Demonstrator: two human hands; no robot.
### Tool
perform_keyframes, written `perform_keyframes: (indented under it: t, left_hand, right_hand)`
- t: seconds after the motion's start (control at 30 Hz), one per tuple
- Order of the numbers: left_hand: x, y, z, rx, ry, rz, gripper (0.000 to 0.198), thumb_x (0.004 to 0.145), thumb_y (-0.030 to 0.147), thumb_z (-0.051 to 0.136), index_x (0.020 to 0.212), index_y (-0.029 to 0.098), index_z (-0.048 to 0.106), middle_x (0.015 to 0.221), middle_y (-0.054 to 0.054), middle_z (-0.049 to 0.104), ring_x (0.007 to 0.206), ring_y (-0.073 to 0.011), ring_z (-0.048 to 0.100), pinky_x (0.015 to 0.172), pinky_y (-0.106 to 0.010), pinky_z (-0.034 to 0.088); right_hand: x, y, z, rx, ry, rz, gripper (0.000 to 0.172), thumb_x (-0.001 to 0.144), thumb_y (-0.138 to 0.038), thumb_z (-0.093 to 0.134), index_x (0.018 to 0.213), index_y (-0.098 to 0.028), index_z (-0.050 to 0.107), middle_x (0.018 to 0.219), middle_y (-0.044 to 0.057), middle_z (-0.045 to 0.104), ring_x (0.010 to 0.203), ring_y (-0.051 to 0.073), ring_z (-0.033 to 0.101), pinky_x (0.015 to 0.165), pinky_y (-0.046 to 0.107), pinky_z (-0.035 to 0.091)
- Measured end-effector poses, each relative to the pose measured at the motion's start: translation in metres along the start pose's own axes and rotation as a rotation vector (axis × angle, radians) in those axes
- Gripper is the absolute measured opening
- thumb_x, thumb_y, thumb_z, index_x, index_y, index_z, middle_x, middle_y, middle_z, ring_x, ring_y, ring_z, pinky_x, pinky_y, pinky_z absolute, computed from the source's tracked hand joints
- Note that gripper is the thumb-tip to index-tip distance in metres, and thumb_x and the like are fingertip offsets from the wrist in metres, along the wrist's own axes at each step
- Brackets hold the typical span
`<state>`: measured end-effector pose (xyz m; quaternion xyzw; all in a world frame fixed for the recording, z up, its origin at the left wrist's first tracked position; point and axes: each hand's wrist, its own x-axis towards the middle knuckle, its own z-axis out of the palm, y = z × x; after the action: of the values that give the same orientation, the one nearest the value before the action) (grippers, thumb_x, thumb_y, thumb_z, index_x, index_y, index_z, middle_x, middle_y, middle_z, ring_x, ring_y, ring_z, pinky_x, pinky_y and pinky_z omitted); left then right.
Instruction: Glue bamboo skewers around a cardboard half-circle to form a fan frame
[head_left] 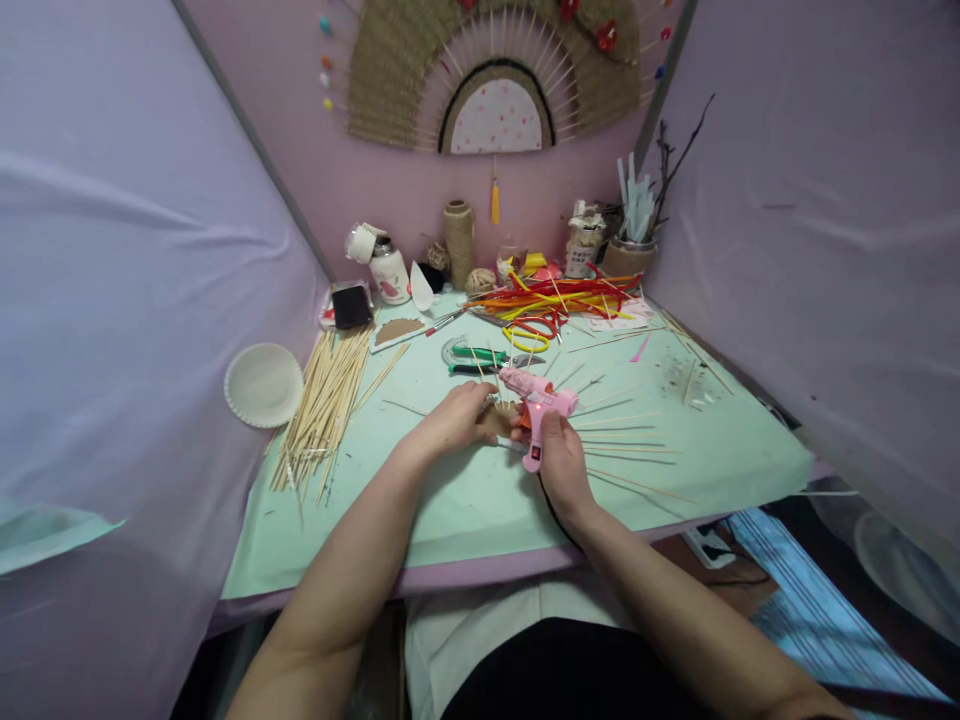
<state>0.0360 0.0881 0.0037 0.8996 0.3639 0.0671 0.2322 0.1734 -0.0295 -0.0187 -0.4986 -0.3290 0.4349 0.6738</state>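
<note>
A pink glue gun [541, 398] is held in my right hand [564, 468], its nozzle pointing left above a small brown cardboard piece [495, 421]. Thin sticks [619, 443] fan out from around that piece, upward and to the right. My left hand [457, 418] rests at the piece's left side, fingers bent around its edge, gripping it. Part of the cardboard is hidden behind my hands and the gun. A dark cord runs down from the gun's handle past my right wrist.
Loose sticks [330, 405] and a white plate [264, 385] lie left. Green-handled cutters [480, 361], scissors [527, 338] and red and yellow strips [555, 298] lie beyond my hands. Jars, twine [459, 243] and a pot [628, 256] line the back.
</note>
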Motion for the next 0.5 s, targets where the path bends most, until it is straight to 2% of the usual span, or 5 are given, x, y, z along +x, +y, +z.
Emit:
perform_keyframes:
  t: [0.23, 0.5]
  left_hand:
    - [-0.0024, 0.0026, -0.0033, 0.038, -0.03, 0.004, 0.047, 0.07, 0.034, 0.077, 0.113, 0.019, 0.065, 0.104, -0.007, 0.057, 0.101, -0.0271, 0.055, 0.083, -0.034, 0.045]
    - [-0.0004, 0.0019, -0.0036, 0.049, -0.032, 0.014, 0.045, 0.07, 0.036, 0.077, 0.109, 0.018, 0.066, 0.101, -0.007, 0.058, 0.097, -0.0262, 0.055, 0.081, -0.034, 0.044]
  right_hand:
    - [0.0006, 0.0015, -0.0005, 0.018, 0.012, -0.002, 0.063, 0.081, -0.076, 0.054, 0.095, -0.017, 0.07, 0.077, 0.005, 0.07, 0.064, 0.014, 0.063, 0.05, 0.023, 0.046]
    - [0.0012, 0.0035, -0.0014, -0.004, 0.007, -0.013, 0.063, 0.082, -0.076, 0.053, 0.093, -0.016, 0.07, 0.075, 0.005, 0.069, 0.063, 0.014, 0.062, 0.051, 0.023, 0.046]
